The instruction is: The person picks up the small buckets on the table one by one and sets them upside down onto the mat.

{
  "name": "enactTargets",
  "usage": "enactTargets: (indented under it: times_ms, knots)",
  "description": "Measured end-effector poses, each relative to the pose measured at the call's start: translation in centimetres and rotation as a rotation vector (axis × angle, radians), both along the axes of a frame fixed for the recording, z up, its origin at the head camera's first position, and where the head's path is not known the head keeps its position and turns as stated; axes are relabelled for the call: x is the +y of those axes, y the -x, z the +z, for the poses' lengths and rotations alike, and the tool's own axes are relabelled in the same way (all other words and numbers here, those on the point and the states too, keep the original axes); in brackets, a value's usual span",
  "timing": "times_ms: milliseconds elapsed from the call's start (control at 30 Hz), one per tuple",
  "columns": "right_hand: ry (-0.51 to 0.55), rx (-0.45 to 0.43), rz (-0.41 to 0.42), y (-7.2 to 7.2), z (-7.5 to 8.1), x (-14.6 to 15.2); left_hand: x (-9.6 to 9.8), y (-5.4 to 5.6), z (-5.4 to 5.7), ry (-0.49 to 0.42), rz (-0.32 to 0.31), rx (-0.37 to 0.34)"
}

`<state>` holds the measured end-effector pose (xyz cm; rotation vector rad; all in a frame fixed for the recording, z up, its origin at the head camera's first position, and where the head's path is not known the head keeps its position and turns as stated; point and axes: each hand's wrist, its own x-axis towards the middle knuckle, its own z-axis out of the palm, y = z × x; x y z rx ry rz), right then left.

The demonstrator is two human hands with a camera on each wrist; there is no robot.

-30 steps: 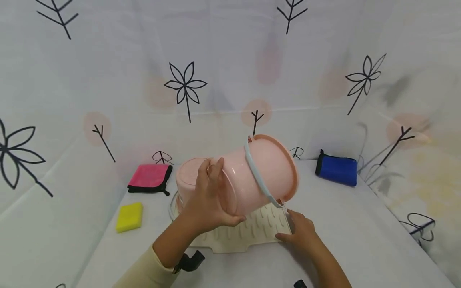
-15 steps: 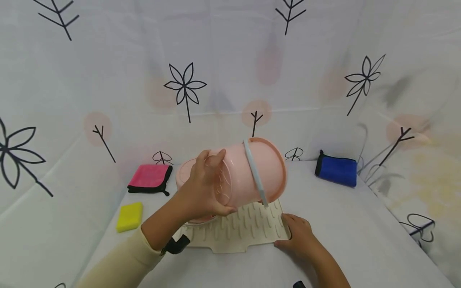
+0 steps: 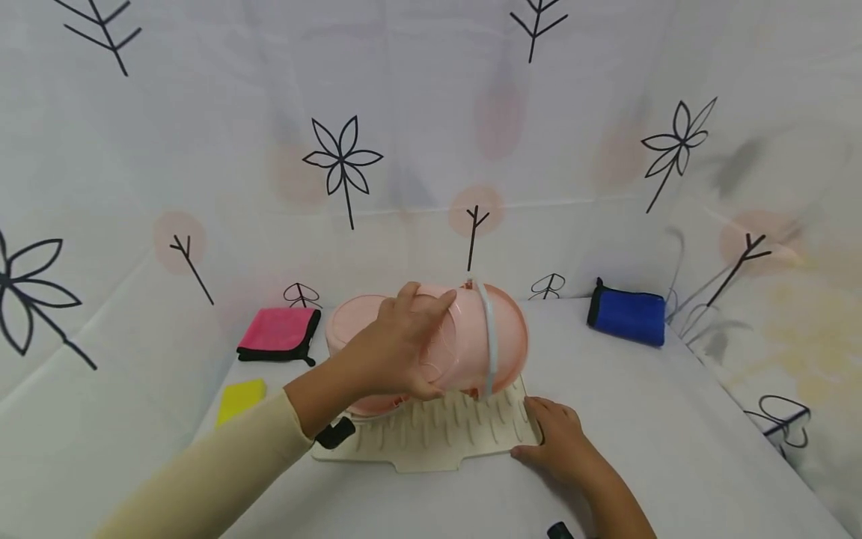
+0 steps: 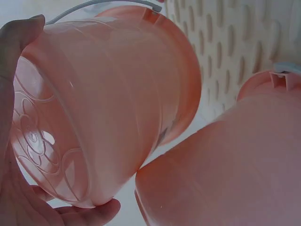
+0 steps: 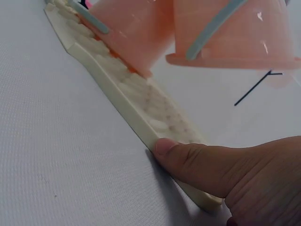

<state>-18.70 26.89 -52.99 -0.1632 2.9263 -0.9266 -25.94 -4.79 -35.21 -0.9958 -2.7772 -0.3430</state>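
Observation:
My left hand grips a pink bucket round its base, thumb below and fingers above. The bucket lies tilted on its side in the air, rim to the right and slightly down, with its grey handle across the wall. A second pink bucket stands upside down on a cream ridged draining board. In the head view the left hand partly hides it. At the board's right end, my right hand holds the edge, and the right wrist view shows its thumb against the board's side.
A folded pink cloth with black trim and a yellow sponge lie to the left; my sleeve partly covers the sponge. At the back right sits a blue folded cloth. White patterned fabric hangs behind the white tabletop.
The held bucket has come lower, its rim swinging left and its tilt levelling. The left forearm now passes over part of the sponge. My right hand stays at the board's end, now closer against it.

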Motion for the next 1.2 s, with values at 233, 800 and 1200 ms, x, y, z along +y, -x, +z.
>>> enactTargets:
  times_ms: [233,800,1200]
  knots:
    - [-0.017,0.034,0.020,0.1,-0.2,0.1,2.2,1.1,-0.4,0.098,0.008,-0.040]
    - [-0.041,0.031,0.020,0.0,0.0,-0.1,7.4,4.2,-1.8,0.217,0.155,-0.093]
    - [-0.061,0.021,0.021,0.2,-0.2,0.0,8.6,6.9,-0.1,0.207,0.130,-0.348]
